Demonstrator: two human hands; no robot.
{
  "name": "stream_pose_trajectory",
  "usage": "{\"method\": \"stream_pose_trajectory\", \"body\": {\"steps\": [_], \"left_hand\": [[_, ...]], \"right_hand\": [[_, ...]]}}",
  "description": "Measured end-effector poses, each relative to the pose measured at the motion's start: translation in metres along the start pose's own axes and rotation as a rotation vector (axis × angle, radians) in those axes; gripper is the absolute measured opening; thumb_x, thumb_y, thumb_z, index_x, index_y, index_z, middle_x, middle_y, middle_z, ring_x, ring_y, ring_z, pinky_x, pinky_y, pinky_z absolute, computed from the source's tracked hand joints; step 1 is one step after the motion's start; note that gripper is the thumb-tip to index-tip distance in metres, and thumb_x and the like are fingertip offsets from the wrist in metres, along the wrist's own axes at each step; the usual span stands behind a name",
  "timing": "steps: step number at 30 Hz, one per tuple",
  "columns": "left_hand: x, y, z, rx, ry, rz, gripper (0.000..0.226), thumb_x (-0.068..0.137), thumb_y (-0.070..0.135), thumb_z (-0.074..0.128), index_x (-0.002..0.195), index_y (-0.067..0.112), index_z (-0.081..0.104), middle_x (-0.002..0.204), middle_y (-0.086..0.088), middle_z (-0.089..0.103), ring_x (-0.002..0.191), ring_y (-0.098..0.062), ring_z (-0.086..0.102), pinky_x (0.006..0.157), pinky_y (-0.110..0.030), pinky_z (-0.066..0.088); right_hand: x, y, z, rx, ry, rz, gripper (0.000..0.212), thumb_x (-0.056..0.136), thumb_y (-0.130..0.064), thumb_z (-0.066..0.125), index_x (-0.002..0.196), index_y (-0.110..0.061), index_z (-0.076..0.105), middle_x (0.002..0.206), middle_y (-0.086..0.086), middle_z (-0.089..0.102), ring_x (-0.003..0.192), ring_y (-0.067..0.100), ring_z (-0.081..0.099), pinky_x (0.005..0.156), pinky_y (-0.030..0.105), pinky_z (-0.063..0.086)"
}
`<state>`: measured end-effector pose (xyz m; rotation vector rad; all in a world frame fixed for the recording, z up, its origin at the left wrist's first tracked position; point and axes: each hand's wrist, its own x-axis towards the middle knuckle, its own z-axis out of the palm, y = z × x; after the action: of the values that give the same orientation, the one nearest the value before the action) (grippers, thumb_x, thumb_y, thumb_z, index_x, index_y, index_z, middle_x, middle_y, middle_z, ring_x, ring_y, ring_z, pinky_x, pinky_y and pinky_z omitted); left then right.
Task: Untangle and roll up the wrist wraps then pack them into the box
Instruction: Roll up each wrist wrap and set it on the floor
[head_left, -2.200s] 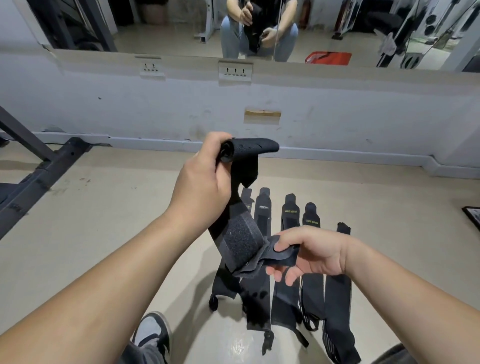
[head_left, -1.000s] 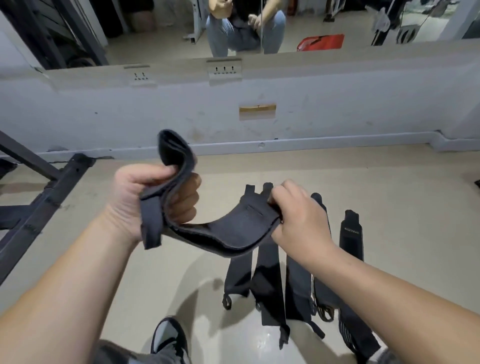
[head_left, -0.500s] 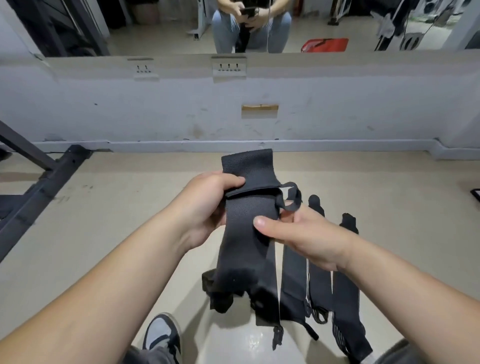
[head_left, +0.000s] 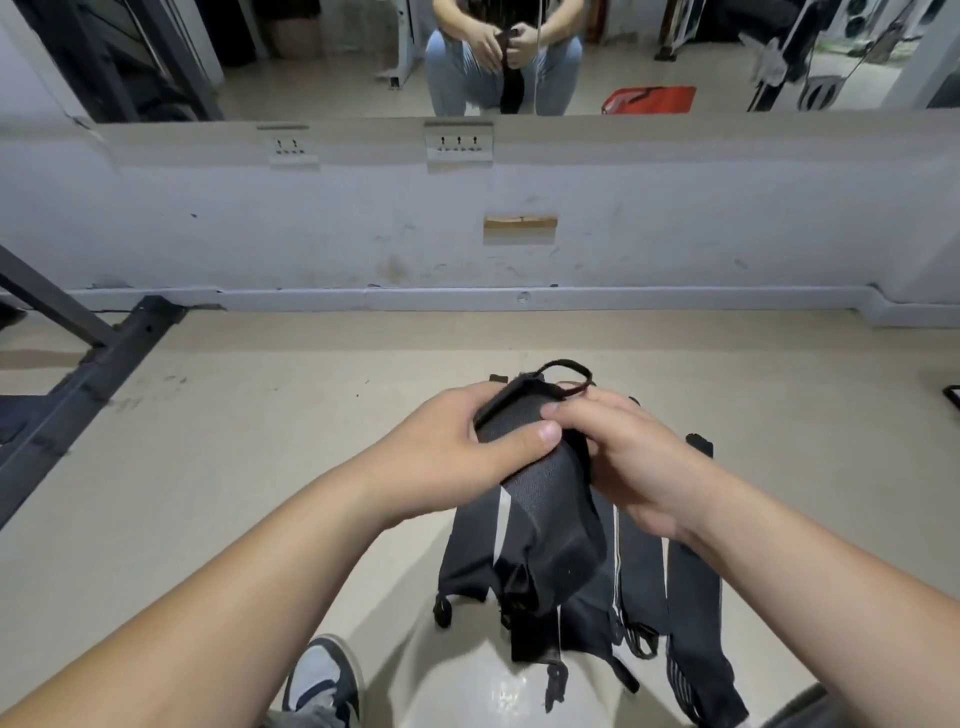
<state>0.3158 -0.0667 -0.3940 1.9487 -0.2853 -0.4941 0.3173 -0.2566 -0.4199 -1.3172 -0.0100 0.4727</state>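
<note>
Within the last half-second the left hand (head_left: 457, 452) and right hand (head_left: 628, 457) had drawn together, both gripping the turned-over top of the wrist wrap (head_left: 540, 504), apparently starting its roll; its tail hung below them, over the other wraps (head_left: 693, 597).

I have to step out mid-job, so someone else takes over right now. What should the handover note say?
Left hand: grips the top end of a black wrist wrap, thumb pressed on its front.
Right hand: pinches the same end from the other side. The rest of the wrap hangs down.
The other wraps lie flat, side by side, on the floor below the hands.
Done: the wraps look untangled and laid out.
Left: roll this one, then the others, and pack them. No rolled wrap and no box in view.
</note>
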Motion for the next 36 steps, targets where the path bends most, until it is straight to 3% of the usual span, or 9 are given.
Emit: {"method": "stream_pose_trajectory", "body": {"steps": [4,7,13,18,21,25,28,31,36], "left_hand": [[0.008,-0.005,-0.009,-0.155,0.133,-0.077,0.022,0.104,0.029,0.065,0.096,0.012,0.075,0.079,-0.004,0.073,0.071,-0.023,0.067,0.062,-0.026,0.051],[0.008,-0.004,-0.017,-0.199,0.287,-0.101,0.026,0.106,0.021,0.061,0.09,0.003,0.071,0.073,-0.013,0.066,0.06,-0.024,0.059,0.047,-0.023,0.041],[0.01,0.002,-0.039,-0.517,0.463,-0.219,0.012,0.108,0.017,0.059,0.104,0.008,0.067,0.075,-0.007,0.073,0.05,-0.016,0.064,0.042,-0.023,0.048],[0.016,-0.02,-0.037,-0.166,0.46,-0.239,0.014,0.101,0.016,0.067,0.115,0.011,0.067,0.11,-0.014,0.074,0.1,-0.033,0.074,0.086,-0.042,0.063],[0.012,-0.011,-0.035,0.086,0.564,-0.051,0.038,0.102,0.034,0.065,0.139,0.024,0.061,0.135,0.011,0.062,0.115,-0.005,0.06,0.1,-0.026,0.042],[0.005,-0.006,-0.022,0.308,0.25,0.182,0.063,0.087,0.055,0.074,0.145,0.035,0.059,0.162,0.016,0.043,0.152,-0.001,0.032,0.126,-0.027,0.022],[0.005,-0.004,-0.017,0.084,-0.058,0.047,0.03,0.096,0.022,0.077,0.125,0.019,0.072,0.118,0.006,0.075,0.107,-0.004,0.07,0.096,-0.021,0.052],[0.005,0.005,-0.018,-0.102,-0.103,-0.085,0.01,0.096,0.006,0.073,0.106,0.005,0.07,0.066,0.005,0.068,0.057,-0.004,0.06,0.057,-0.012,0.044],[0.004,0.011,-0.013,-0.518,-0.066,-0.129,0.038,0.088,0.001,0.074,0.123,0.015,0.072,0.093,-0.015,0.074,0.085,-0.025,0.071,0.08,-0.032,0.058]], "right_hand": [[0.003,-0.003,-0.011,0.053,0.045,0.017,0.044,0.074,-0.022,0.058,0.112,0.001,0.065,0.103,0.023,0.061,0.093,0.027,0.06,0.08,0.037,0.046],[0.006,-0.007,-0.018,0.173,0.08,0.035,0.029,0.074,-0.019,0.056,0.1,-0.007,0.059,0.086,0.014,0.055,0.074,0.021,0.059,0.068,0.025,0.046],[0.006,-0.008,-0.024,0.095,0.228,0.072,0.058,0.051,-0.023,0.062,0.107,-0.009,0.058,0.097,0.017,0.047,0.083,0.035,0.045,0.067,0.036,0.043],[0.005,-0.014,-0.015,0.303,0.163,0.048,0.014,0.058,-0.01,0.047,0.069,-0.006,0.055,0.069,0.009,0.05,0.059,0.024,0.054,0.059,0.028,0.051],[0.005,-0.015,-0.012,0.34,0.133,0.065,0.013,0.058,-0.012,0.049,0.068,-0.007,0.054,0.07,0.01,0.049,0.056,0.025,0.054,0.056,0.026,0.052],[0.004,-0.013,-0.017,0.315,0.044,0.113,0.06,0.037,-0.013,0.069,0.094,-0.001,0.054,0.082,0.017,0.052,0.066,0.032,0.056,0.063,0.031,0.056],[0.001,-0.017,-0.017,0.268,0.0,0.146,0.029,0.056,-0.014,0.051,0.08,0.002,0.055,0.075,0.015,0.052,0.061,0.029,0.054,0.06,0.029,0.051],[0.001,-0.016,-0.016,0.256,0.012,0.157,0.017,0.064,-0.011,0.041,0.064,-0.004,0.057,0.065,0.012,0.055,0.054,0.025,0.054,0.053,0.027,0.049],[0.011,0.001,-0.024,-0.116,0.017,0.115,0.027,0.062,-0.018,0.067,0.084,-0.005,0.06,0.087,0.02,0.056,0.079,0.034,0.055,0.068,0.035,0.044]]}}
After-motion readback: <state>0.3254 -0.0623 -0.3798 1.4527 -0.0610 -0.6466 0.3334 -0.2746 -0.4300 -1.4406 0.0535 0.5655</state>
